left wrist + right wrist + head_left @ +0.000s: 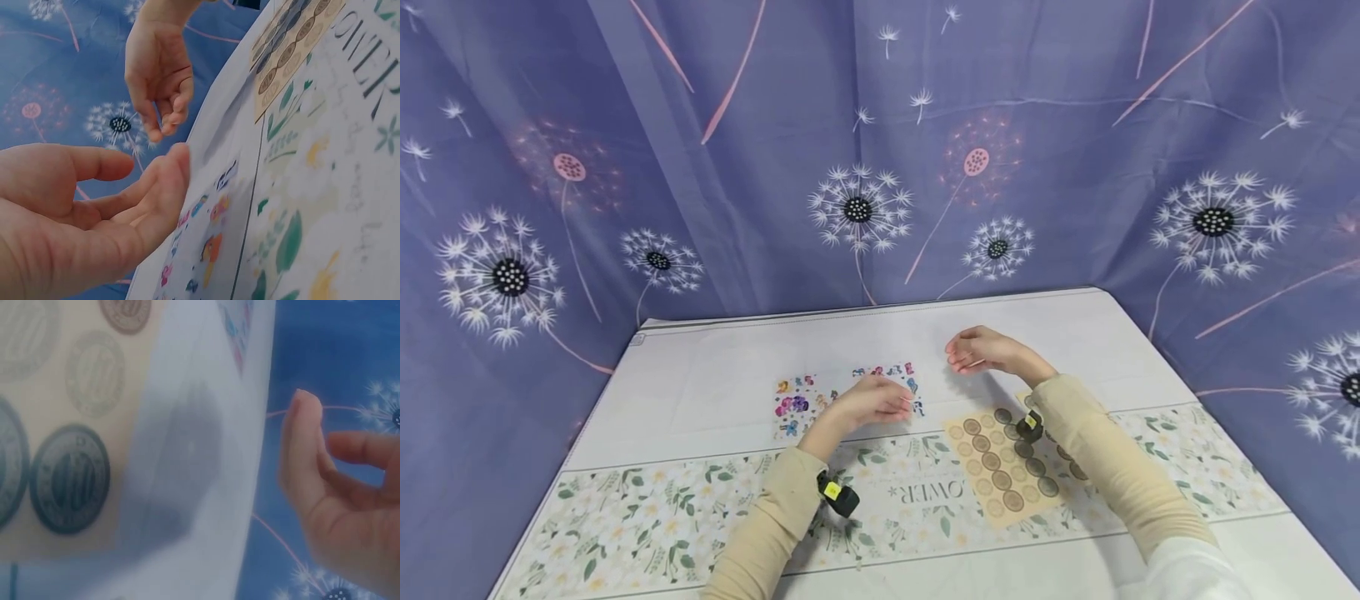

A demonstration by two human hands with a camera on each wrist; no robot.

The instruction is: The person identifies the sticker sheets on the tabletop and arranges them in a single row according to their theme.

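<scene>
My left hand (871, 400) hovers over a clear sheet of small colourful cartoon stickers (792, 407), hiding part of it. Its fingers curve loosely with a gap to the thumb, and nothing is in it in the left wrist view. Farther back and to the right, my right hand (988, 350) is raised above the white table, palm turned inward, with bent fingers around empty air. Below the right forearm lies a tan sheet of round coin-like stickers (1000, 467), its right part covered by the sleeve.
A tablecloth (700, 383) with a floral band (647, 508) and printed lettering covers the table. Purple dandelion-patterned curtains (775, 208) stand along the back and both sides. Each wrist carries a small black camera (842, 497).
</scene>
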